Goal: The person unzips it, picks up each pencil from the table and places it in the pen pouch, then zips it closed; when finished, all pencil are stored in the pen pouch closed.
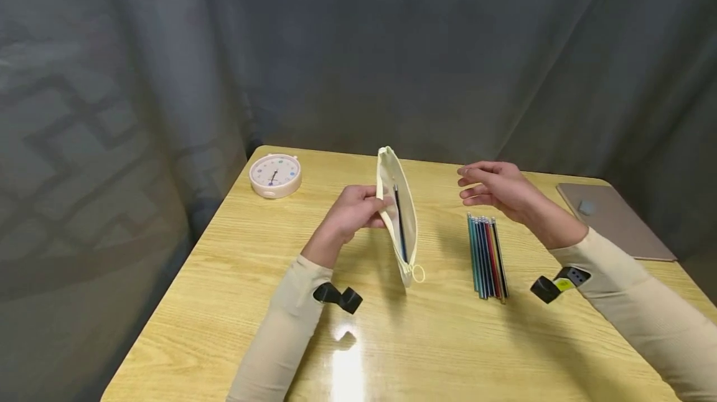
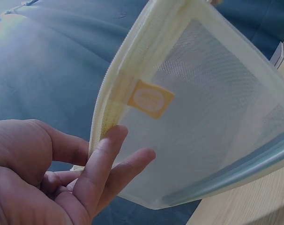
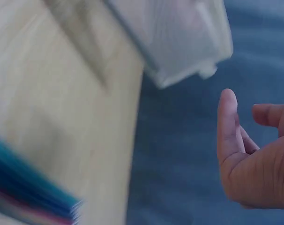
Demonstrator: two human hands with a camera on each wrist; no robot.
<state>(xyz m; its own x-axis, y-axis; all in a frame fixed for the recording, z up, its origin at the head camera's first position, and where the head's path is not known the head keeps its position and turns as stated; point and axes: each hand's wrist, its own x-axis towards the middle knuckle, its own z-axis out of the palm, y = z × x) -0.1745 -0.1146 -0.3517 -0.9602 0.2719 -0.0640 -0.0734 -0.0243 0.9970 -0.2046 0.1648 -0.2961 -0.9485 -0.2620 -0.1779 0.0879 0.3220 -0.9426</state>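
Note:
My left hand (image 1: 358,208) pinches the rim of a pale yellow zippered mesh pouch (image 1: 411,221), holding it upright over the table with its mouth unzipped. Inside lies a dark pencil (image 1: 400,221); through the mesh in the left wrist view a bluish pencil (image 2: 235,168) shows along the bottom edge. An orange label (image 2: 151,98) is on the pouch near the zipper. My right hand (image 1: 498,187) hovers with nothing in it, fingers loosely bent, just beyond a row of several pencils (image 1: 486,259) in teal, blue, red, yellow and black. The right wrist view is blurred.
A round white clock (image 1: 276,175) stands at the table's back left. On the right lies a flat mauve-grey board (image 1: 616,218) with a small grey object (image 1: 586,207) on it. A dark curtain (image 1: 392,53) hangs behind the wooden table (image 1: 235,290).

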